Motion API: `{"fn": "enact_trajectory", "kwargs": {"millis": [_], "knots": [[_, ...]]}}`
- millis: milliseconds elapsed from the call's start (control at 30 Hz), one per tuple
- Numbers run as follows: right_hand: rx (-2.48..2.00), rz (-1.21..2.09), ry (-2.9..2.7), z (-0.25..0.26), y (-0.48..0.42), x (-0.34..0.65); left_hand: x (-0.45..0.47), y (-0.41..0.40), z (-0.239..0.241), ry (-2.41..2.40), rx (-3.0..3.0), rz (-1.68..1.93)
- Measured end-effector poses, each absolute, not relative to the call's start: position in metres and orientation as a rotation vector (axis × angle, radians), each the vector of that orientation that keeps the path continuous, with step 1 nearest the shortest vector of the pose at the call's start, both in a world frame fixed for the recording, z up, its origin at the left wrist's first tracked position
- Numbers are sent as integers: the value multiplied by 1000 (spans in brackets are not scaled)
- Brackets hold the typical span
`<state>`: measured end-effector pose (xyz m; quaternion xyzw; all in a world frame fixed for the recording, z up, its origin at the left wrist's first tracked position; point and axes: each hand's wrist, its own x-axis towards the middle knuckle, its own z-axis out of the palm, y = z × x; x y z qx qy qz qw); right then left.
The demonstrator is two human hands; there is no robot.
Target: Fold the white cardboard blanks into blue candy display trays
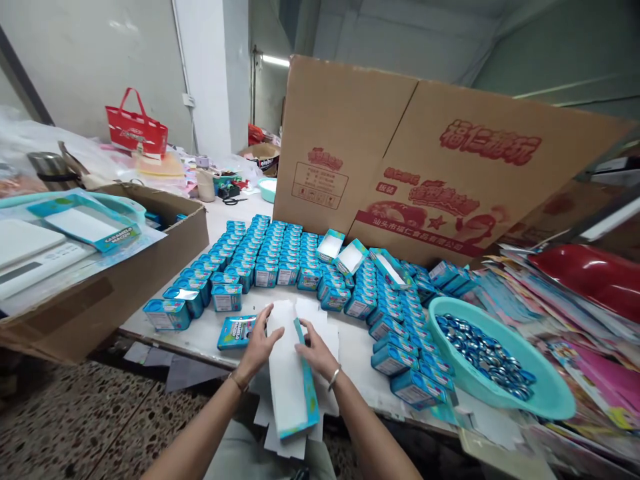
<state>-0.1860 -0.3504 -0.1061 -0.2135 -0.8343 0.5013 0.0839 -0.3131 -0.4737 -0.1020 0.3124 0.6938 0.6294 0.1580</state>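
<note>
A long, folded cardboard carton point(287, 373), white on its broad face and blue and green along its right side and near end, lies tilted before me. My left hand point(260, 343) grips its left edge, with the thumb over the white face. My right hand point(318, 352), with a bracelet at the wrist, holds the blue right edge, its fingertips partly hidden. Under the carton are white paper sheets point(329, 333). Beside my left hand a blue printed packet point(234, 332) lies flat. Behind stand rows of small blue boxes point(267, 273), with several open trays point(350, 259) on top.
A large brown carton point(345, 120) stands upright at the back. At right a turquoise basin point(550, 400) holds small shiny blue pieces, near stacked printed sheets point(510, 293). On the left, a cardboard box point(150, 267) bears a white scale point(45, 260). Scissors point(234, 201) lie farther back.
</note>
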Motion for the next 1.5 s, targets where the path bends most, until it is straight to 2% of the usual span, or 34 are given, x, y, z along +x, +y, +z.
{"fn": "enact_trajectory", "kwargs": {"millis": [167, 367, 600, 867, 967, 1200, 1367, 1500], "knots": [[-861, 1396, -2381, -112, -332, -210, -331, -467, -114, 1876, 796, 1777], [-874, 1254, -2279, -116, -334, -209, -326, -459, -118, 1752, 763, 1709], [-851, 1112, -2218, -115, -346, -207, -324, -447, -113, 2035, 843, 1591], [-991, 996, -2203, -126, -342, -214, -302, -442, -115, 1870, 572, 1964], [-935, 986, -2176, -130, -343, -211, -302, -442, -117, 1841, 554, 1959], [-701, 923, -2638, -107, -321, -196, -321, -448, -119, 1766, 801, 1703], [-329, 374, -3229, -68, -305, -216, -322, -444, -117, 1770, 829, 1625], [-136, -19, -3394, -59, -313, -238, -321, -442, -116, 1778, 845, 1646]]}}
